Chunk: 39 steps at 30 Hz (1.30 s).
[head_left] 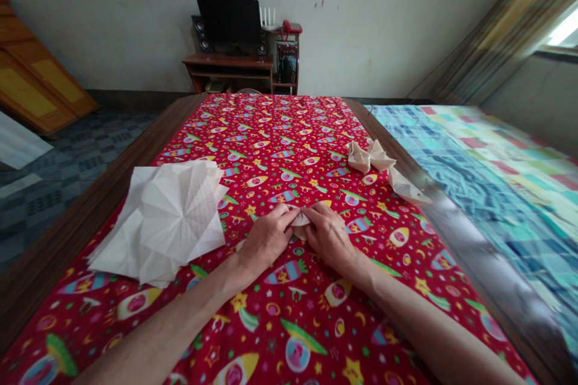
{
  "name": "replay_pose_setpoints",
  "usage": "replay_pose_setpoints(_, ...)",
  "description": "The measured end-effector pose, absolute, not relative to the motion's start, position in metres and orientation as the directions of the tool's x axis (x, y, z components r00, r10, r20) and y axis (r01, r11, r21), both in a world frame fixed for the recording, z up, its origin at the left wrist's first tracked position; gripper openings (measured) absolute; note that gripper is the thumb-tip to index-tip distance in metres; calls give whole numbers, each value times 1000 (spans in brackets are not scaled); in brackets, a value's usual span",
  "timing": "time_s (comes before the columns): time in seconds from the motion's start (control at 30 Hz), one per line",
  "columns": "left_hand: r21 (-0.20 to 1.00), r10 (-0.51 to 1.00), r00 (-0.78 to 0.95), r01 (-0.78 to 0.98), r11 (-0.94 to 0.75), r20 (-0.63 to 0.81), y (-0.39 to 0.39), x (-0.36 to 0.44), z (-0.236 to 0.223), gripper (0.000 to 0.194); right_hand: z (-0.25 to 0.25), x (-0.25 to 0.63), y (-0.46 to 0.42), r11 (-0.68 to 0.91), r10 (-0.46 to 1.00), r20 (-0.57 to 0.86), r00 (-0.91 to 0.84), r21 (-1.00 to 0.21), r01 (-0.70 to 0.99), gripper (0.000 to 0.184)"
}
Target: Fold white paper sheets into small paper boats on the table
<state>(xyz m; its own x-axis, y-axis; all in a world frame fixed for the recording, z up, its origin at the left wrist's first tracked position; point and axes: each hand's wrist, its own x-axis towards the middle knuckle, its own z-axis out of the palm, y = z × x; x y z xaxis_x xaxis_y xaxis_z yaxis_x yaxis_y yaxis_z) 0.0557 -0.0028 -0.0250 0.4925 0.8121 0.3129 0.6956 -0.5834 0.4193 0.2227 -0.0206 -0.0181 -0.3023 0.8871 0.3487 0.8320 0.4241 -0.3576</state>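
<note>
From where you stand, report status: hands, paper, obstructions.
Both hands, left and right, on small folded paper. Paper stack left, folded shapes right; nothing visible between hands and paper.

A long dark-brown wooden worktop [135, 156] carries a red tablecloth [289, 289] printed with rockets, stars, moons, planets and little round figures in yellow, blue and green. The cloth runs lengthwise down the middle, with bare wood along its left and right sides; the right strip shows a pale sheen. On the left part of the cloth lies a loose stack of white paper sheets [180, 216], fanned at differing angles, the top one creased in lines radiating from its centre. Toward the right edge sit two folded paper shapes [360, 157], touching, and just beside them a third, elongated folded paper piece [406, 187], its tip pointing toward the wood.
</note>
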Motion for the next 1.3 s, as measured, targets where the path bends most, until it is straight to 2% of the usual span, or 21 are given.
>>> replay_pose_setpoints(0.13, 311, 782, 563, 718, -623, 266, -7, 53, -18, 26, -10, 234, -29, 519, 836, 312, -452, -183, 835, 19)
replay_pose_setpoints(0.3, 98, 710, 669, 709, -699, 219, -16, 50, -1, 27, -6, 250, -32, 626, 758, 291, -584, -69, 777, 23)
replay_pose_setpoints(0.43, 64, 664, 717, 668, -742, 213, -19, 45, 5, 30, -6, 255, -35, 631, 734, 330, -594, -7, 776, 25)
replay_pose_setpoints(0.73, 9, 649, 739, 659, -752, 180, -25, 38, 4, 25, -4, 258, -38, 646, 733, 306, -608, -33, 762, 24)
replay_pose_setpoints(1.03, 44, 624, 773, 624, -780, 115, -29, 39, 4, 25, -8, 261, -43, 739, 634, 349, -690, -11, 674, 26)
replay_pose_setpoints(1.3, 54, 596, 797, 594, -803, 97, -40, 25, 2, 43, -6, 270, -47, 758, 643, 261, -720, -88, 646, 34)
